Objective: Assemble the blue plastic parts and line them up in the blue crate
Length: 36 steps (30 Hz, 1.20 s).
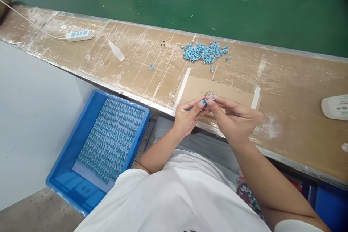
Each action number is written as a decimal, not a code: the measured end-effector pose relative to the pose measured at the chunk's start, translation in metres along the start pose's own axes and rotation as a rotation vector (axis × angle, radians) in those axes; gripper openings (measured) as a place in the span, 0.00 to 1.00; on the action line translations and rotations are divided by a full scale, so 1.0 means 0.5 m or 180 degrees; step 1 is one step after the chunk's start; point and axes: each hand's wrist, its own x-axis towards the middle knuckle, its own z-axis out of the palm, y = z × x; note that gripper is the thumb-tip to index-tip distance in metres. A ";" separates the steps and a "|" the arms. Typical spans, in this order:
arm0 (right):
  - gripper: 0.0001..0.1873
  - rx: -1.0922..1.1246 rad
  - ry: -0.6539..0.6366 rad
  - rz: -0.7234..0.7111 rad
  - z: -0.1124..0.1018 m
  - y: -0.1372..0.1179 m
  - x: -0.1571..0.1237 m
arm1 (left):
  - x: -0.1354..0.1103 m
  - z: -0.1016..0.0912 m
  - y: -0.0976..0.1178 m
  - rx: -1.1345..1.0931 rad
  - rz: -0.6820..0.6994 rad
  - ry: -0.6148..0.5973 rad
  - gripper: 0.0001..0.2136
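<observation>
My left hand (187, 116) pinches a small blue piece (203, 102) between thumb and fingers. Fingertip to fingertip with it, my right hand (232, 116) is closed on another small blue part (211, 99). Whether the two parts are joined cannot be made out. Both hands are above the near edge of a cardboard sheet (228, 92) taped to the bench. Just behind the fingers lies a clear round item (210, 93), partly hidden. Beyond the sheet is a pile of small blue parts (203, 53) with metal ends, and a single one (212, 69) lies in front of it.
A blue crate (65, 145) at lower left holds rows of blue parts. On the bench (141, 50) are a white squeeze bottle (116, 51), a power strip (79, 36), a blue piece (151, 66) and several dark bits (163, 43). A white container (335, 107) stands at right.
</observation>
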 end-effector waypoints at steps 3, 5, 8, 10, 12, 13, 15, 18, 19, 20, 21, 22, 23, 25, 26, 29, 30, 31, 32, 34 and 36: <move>0.11 -0.0102 -0.0061 -0.0085 -0.005 0.001 0.004 | 0.000 0.002 0.000 -0.0006 -0.0058 0.0103 0.20; 0.10 -0.0095 -0.0084 -0.0141 -0.008 -0.001 0.007 | -0.001 0.007 -0.001 -0.0038 -0.0091 0.0114 0.20; 0.10 -0.0101 -0.0041 -0.0207 -0.012 -0.004 0.011 | -0.002 0.018 -0.007 -0.0099 -0.0157 0.0128 0.18; 0.10 -0.0142 0.0019 -0.0241 -0.015 -0.003 0.012 | -0.002 0.024 -0.013 -0.0124 -0.0223 0.0203 0.16; 0.10 -0.0193 0.0077 -0.0290 -0.019 -0.002 0.012 | -0.003 0.028 -0.020 -0.0149 -0.0266 0.0252 0.15; 0.10 -0.0217 0.0094 -0.0309 -0.021 -0.002 0.012 | -0.003 0.029 -0.023 -0.0164 -0.0285 0.0248 0.14; 0.10 -0.0242 0.0117 -0.0333 -0.026 -0.003 0.010 | -0.005 0.031 -0.029 -0.0195 -0.0312 0.0206 0.14; 0.10 -0.0245 0.0181 -0.0318 -0.030 -0.006 0.005 | -0.009 0.034 -0.037 -0.0213 -0.0310 0.0173 0.14; 0.10 -0.0237 0.0217 -0.0294 -0.030 -0.005 0.003 | -0.011 0.035 -0.040 -0.0221 -0.0287 0.0164 0.14; 0.10 -0.0219 0.0248 -0.0240 -0.030 -0.004 0.001 | -0.012 0.036 -0.042 -0.0236 -0.0253 0.0152 0.14; 0.11 -0.0187 0.0267 -0.0157 -0.030 -0.002 -0.002 | -0.012 0.038 -0.044 -0.0260 -0.0217 0.0138 0.15; 0.11 -0.0141 0.0279 -0.0058 -0.029 0.000 -0.004 | -0.013 0.040 -0.046 -0.0286 -0.0188 0.0131 0.15; 0.12 -0.0088 0.0293 0.0045 -0.027 0.003 -0.006 | -0.013 0.041 -0.047 -0.0306 -0.0171 0.0140 0.14; 0.13 0.0032 0.0340 0.0223 -0.023 0.007 -0.009 | -0.012 0.044 -0.048 -0.0301 -0.0171 0.0210 0.13; 0.14 0.0103 0.0371 0.0284 -0.020 0.006 -0.010 | -0.013 0.045 -0.048 -0.0289 -0.0174 0.0233 0.13; 0.13 0.0307 0.0451 0.0392 -0.015 -0.001 -0.012 | -0.014 0.045 -0.050 -0.0319 -0.0130 0.0125 0.16; 0.13 0.0359 0.0464 0.0417 -0.015 -0.005 -0.012 | -0.014 0.044 -0.052 -0.0329 -0.0118 0.0086 0.17; 0.13 0.0406 0.0468 0.0442 -0.015 -0.008 -0.012 | -0.015 0.044 -0.054 -0.0330 -0.0098 0.0086 0.18; 0.13 0.0455 0.0460 0.0486 -0.017 -0.011 -0.012 | -0.015 0.043 -0.056 -0.0326 -0.0067 0.0116 0.19; 0.14 0.0587 0.0365 0.0668 -0.020 -0.011 -0.011 | -0.014 0.041 -0.059 -0.0312 0.0030 0.0186 0.19; 0.14 0.0749 0.0224 0.0910 -0.024 -0.008 -0.008 | -0.013 0.040 -0.058 -0.0303 0.0151 0.0192 0.19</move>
